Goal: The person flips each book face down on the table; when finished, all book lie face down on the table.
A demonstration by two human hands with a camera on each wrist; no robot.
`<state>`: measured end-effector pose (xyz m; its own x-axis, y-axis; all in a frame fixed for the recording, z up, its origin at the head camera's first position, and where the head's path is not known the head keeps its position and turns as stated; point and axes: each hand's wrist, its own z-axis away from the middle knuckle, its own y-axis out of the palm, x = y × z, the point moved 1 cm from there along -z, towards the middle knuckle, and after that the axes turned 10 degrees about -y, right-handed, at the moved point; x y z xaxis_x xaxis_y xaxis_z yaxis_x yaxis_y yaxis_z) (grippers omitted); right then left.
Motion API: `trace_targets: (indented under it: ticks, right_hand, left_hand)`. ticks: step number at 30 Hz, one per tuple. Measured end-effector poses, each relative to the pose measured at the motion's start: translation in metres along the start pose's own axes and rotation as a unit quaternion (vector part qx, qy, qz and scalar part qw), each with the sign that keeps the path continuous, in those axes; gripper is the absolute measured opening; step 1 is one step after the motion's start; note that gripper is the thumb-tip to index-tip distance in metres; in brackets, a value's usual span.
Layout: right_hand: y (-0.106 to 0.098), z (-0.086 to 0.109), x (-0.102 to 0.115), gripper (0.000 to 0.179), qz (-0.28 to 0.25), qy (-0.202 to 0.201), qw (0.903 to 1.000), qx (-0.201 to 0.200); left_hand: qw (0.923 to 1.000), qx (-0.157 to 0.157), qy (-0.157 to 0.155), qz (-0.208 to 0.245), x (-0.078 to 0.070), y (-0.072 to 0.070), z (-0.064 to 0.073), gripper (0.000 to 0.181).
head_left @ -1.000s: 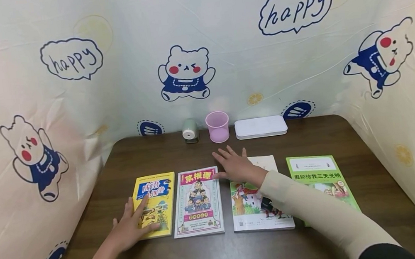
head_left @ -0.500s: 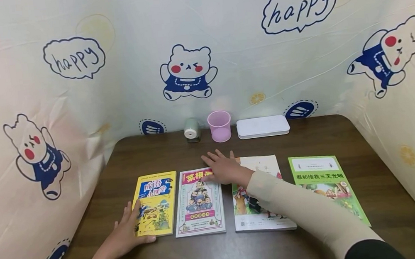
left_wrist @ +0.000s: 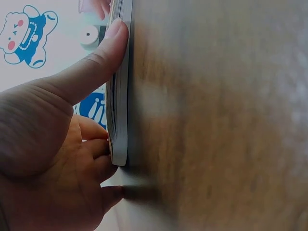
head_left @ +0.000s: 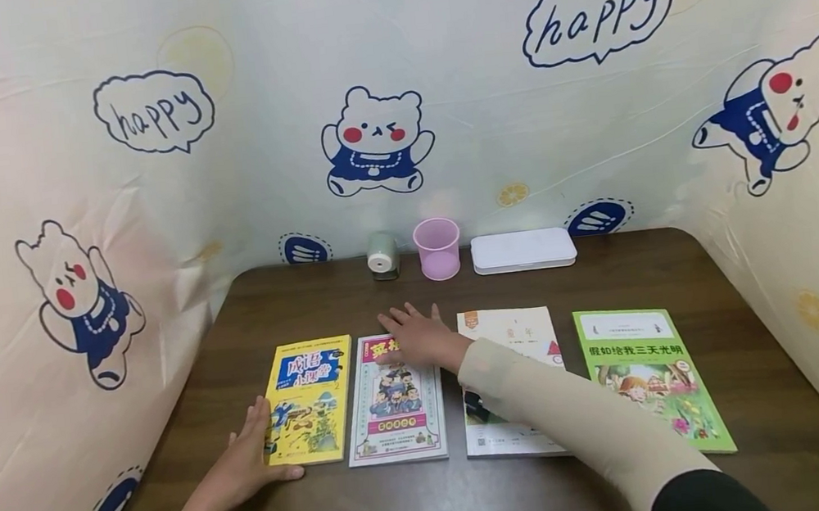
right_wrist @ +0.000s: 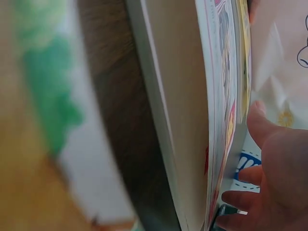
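Note:
In the head view my left hand (head_left: 240,461) lies along the left edge of a yellow book (head_left: 311,405), its thumb at the bottom edge. The left wrist view shows that thumb against the page edges (left_wrist: 121,101), with the other fingers near the corner. My right hand (head_left: 421,341) reaches over the top of a pink-and-white book (head_left: 395,409), fingers spread, covering part of its title. The right sleeve crosses a white book (head_left: 512,439) and hides part of its cover. In the right wrist view the fingers (right_wrist: 240,198) are beside the pink-bordered book (right_wrist: 224,62).
A green book (head_left: 649,356) lies at the right end of the row. Along the back of the brown table (head_left: 375,510) stand a pale green pencil sharpener (head_left: 382,256), a pink cup (head_left: 439,253) and a white flat case (head_left: 523,250). Printed cloth hangs behind.
My right hand has moved left from the white book to the top of the pink-and-white one. The left hand has drawn back from the yellow book's cover to its left and bottom edges.

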<state>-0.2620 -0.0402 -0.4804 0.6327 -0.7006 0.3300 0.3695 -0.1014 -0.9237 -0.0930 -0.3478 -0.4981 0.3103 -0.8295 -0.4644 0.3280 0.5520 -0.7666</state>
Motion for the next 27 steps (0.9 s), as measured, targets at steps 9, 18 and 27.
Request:
trace_targets:
  ticks: [9,18,27]
  right_hand:
    - [0.004,-0.016,0.014,0.087,-0.027,-0.006,0.9996,0.005]
    - [0.014,-0.036,0.028,0.088,-0.031,-0.006,0.9995,0.010]
    - [0.025,-0.048,0.034,0.089,-0.018,-0.008,0.9997,-0.014]
  left_hand:
    - [1.0000,-0.007,-0.006,-0.002,0.001,0.001,0.001,0.148]
    - [1.0000,-0.007,-0.003,0.002,0.001,0.000,0.001,0.147]
    - [0.9999,0.006,-0.015,0.001,0.001,-0.001,0.002,0.145]
